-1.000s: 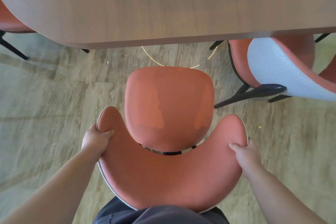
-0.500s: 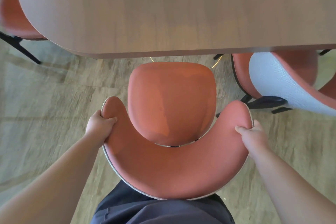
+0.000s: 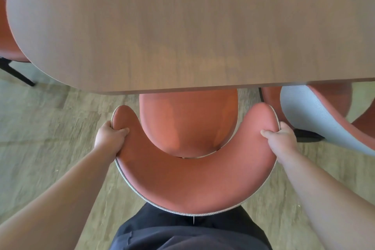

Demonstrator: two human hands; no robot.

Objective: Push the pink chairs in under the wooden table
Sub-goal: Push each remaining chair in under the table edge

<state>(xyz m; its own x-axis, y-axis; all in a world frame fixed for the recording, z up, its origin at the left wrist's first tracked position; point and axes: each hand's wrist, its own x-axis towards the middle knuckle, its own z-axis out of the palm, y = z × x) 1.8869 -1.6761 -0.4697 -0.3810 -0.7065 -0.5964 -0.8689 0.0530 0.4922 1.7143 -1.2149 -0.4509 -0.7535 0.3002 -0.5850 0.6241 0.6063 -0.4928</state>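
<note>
While both hands grip the curved backrest, the pink chair [image 3: 194, 180] sits square to the wooden table [image 3: 182, 26], front of its seat tucked under the table edge, rest of seat and whole backrest clear of it. Left hand [image 3: 108, 140] wraps the left tip of the backrest, thumb on the inner face, fingers round the outside. Right hand [image 3: 281, 138] does the same on the right tip, thumb on top. Second pink chair [image 3: 316, 119], grey-backed, stands just right, angled, seat partly under the table, black leg showing near the right hand. Third pink chair [image 3: 6, 32] at far left, mostly hidden by the rounded table corner. Wood-look floor [image 3: 50, 138] below. Person's dark trousers [image 3: 190, 231] touch the backrest's rear
</note>
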